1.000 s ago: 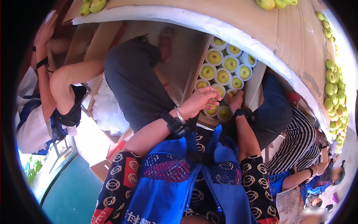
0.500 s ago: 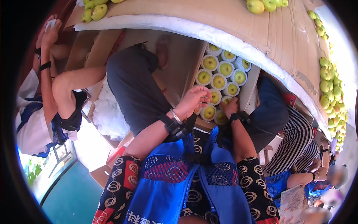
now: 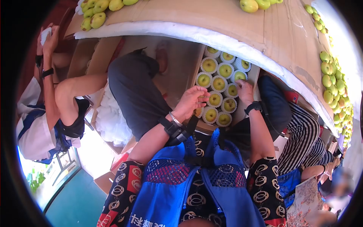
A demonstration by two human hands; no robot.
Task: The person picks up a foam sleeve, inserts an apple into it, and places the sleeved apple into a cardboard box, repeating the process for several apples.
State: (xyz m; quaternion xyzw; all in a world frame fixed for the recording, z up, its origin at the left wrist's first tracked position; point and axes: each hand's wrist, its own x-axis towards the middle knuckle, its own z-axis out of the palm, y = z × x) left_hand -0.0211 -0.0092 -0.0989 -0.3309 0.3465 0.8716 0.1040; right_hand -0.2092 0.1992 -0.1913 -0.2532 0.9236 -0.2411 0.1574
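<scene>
A cardboard box (image 3: 193, 81) between my knees holds rows of green-yellow apples (image 3: 219, 83), each in a white foam net. Over the box's left side is my left hand (image 3: 194, 99), palm turned inward, its fingers apart and slightly curled with nothing visible between them. My right hand (image 3: 245, 92) reaches over the right side of the box, beside the netted apples. Its fingertips are at an apple near the right wall; whether they grip it is hard to tell.
A cardboard-covered table (image 3: 227, 22) with a white padded edge arches above the box, bearing loose apples (image 3: 101, 6). White foam nets (image 3: 110, 117) lie at the left. A co-worker's hands (image 3: 49, 41) hold something white at far left. Another person in striped trousers (image 3: 302, 140) sits at right.
My right hand has moved up and right, from the lower part of the box to its right side, uncovering lower apples. My left hand has shifted slightly left.
</scene>
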